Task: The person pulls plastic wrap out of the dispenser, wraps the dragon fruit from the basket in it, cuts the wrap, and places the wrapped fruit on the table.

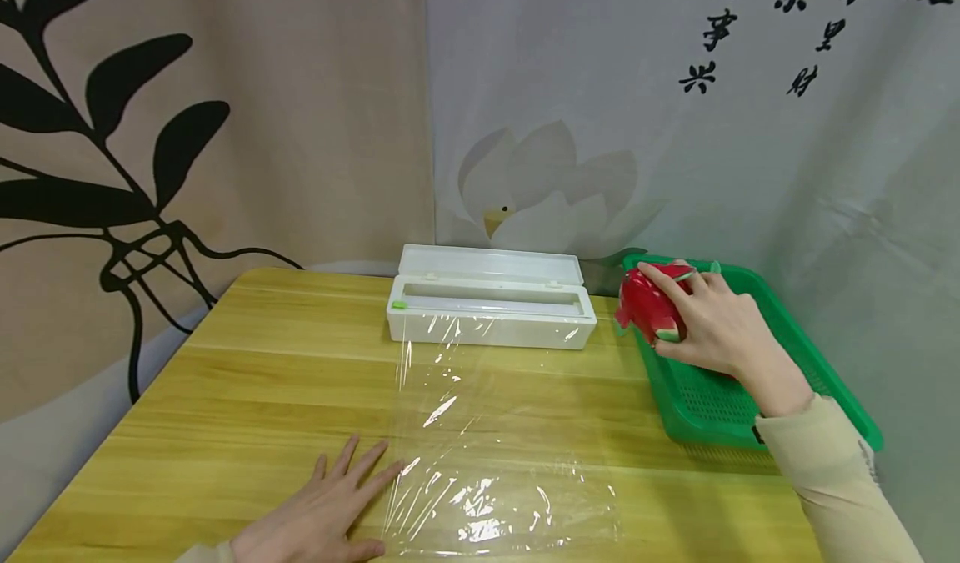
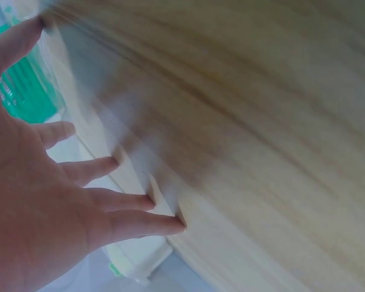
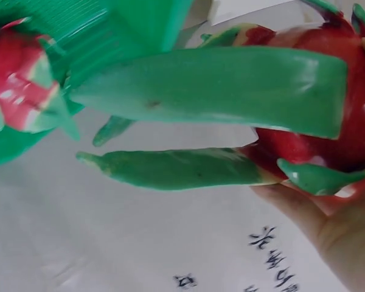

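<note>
Apparently partway along: clear film (image 1: 487,463) already drawn out from a white dispenser box (image 1: 562,334) and laid across the wooden table (image 1: 262,363), lid (image 1: 491,264) open at the back, green slider (image 1: 399,304) at the left end of the slot. Also done: a red dragon fruit (image 1: 647,303) off the table, in the right hand (image 1: 723,329), over the far left corner of the green basket (image 1: 705,425). Left to do, by the look of things: no fruit on the film yet, nothing folded over, no cut visible between film and box.

Right fingers and thumb curled round the fruit. Left hand (image 1: 315,505) low at the film's left edge, fingers and thumb spread wide, holding nothing; impossible to tell whether pressing the film's border or just beside it.

Only in the head view: the full stretch of film, creased and shiny. Clear only in the right wrist view: a second dragon fruit (image 3: 15,85) in the basket, largely hidden behind the right hand from above; likewise long green leaf scales (image 3: 219,91) jutting from the held fruit. In the left wrist view: fingertips seemingly against the tabletop, with soft shadows, but no film distinguishable there.
</note>
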A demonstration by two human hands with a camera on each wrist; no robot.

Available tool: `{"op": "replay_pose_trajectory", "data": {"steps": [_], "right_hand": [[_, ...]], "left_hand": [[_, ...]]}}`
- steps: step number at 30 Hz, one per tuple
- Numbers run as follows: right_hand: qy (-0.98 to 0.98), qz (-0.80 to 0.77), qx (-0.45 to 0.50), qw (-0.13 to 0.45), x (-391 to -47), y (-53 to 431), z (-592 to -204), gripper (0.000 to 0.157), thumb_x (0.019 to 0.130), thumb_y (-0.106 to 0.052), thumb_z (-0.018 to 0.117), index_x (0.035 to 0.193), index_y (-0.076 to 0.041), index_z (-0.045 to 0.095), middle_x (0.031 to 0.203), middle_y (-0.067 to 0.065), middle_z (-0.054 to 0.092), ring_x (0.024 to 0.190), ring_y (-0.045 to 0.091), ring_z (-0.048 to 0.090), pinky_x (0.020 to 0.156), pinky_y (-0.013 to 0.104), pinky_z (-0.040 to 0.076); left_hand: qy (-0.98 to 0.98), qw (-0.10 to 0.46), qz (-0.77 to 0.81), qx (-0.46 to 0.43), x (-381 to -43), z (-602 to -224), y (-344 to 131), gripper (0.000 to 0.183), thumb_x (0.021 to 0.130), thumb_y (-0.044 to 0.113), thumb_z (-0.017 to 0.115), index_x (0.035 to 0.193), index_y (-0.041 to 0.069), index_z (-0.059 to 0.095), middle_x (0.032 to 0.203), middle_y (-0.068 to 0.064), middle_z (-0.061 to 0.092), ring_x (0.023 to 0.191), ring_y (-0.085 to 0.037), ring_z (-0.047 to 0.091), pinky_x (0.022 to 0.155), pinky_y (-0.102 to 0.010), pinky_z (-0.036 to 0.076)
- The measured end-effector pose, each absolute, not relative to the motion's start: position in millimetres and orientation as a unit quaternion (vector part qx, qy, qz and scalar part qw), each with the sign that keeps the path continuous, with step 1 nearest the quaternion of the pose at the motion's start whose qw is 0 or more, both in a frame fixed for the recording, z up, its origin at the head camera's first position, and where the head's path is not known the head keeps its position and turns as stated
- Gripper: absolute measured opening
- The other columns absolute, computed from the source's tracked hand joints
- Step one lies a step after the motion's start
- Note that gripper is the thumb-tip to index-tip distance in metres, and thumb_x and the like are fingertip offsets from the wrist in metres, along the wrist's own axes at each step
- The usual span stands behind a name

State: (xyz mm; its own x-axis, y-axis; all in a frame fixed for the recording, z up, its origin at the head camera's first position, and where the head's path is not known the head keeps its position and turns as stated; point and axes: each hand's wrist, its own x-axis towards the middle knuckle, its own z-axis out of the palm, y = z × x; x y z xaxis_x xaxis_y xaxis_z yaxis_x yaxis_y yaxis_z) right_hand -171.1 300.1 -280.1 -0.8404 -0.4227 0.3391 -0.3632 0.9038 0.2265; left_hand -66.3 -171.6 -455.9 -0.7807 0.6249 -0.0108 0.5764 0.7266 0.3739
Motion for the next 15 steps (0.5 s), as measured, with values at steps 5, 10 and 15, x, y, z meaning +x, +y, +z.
{"op": "replay_pose_trajectory", "data": {"steps": [5,10,15], "right_hand": [[-0.951,-0.075,0.227,0.196,-166,279,-286,0.091,0.064,-0.036,0.079,0.144,-0.023,0.035,0.102,0.019,0.061,0.095,0.042,0.056,0.047,0.045,0.053],[-0.95,-0.07,0.241,0.184,-162,259,-294,0.095,0.062,-0.038,0.081,0.144,-0.024,0.035,0.102,0.017,0.062,0.097,0.04,0.057,0.048,0.043,0.054],[-0.947,-0.068,0.262,0.174,-160,236,-307,0.096,0.06,-0.041,0.082,0.143,-0.024,0.036,0.112,0.016,0.062,0.097,0.036,0.058,0.05,0.041,0.054]], "left_hand": [[0.927,0.068,0.172,0.325,-66,-457,-172,0.089,0.079,0.067,0.059,0.148,0.016,0.032,0.152,-0.024,0.027,0.132,-0.062,0.022,0.088,-0.083,0.025],[0.928,0.063,0.166,0.327,-65,-457,-172,0.089,0.079,0.064,0.061,0.147,0.013,0.034,0.152,-0.025,0.028,0.132,-0.062,0.023,0.087,-0.083,0.026],[0.928,0.056,0.161,0.331,-65,-457,-172,0.089,0.078,0.064,0.061,0.146,0.013,0.036,0.151,-0.025,0.029,0.131,-0.062,0.024,0.087,-0.082,0.027]]}}
